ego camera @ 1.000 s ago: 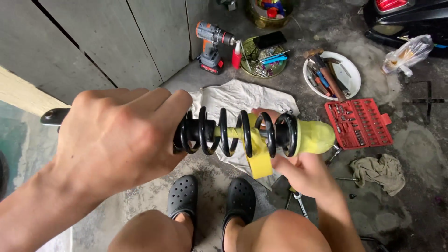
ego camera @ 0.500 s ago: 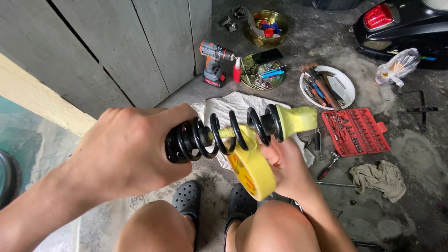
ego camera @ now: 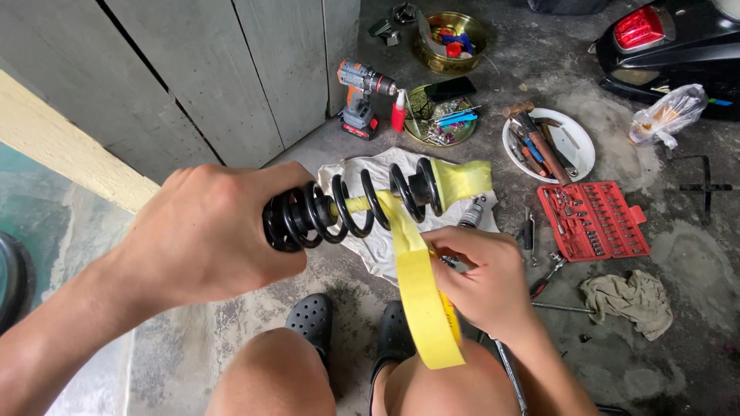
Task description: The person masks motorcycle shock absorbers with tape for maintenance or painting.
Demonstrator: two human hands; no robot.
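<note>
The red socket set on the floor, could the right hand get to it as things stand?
Probably not straight away: the right hand is holding the yellow tape roll, whose strip runs to the coil spring. Otherwise bare floor lies between it and the red socket set.

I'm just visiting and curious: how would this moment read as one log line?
left hand: grips black coil spring | right hand: holds yellow tape roll | tape: runs onto spring's yellowed core | below: white cloth, concrete floor

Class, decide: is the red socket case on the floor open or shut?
Open. The red socket case lies flat with its rows of sockets and bits exposed.
</note>
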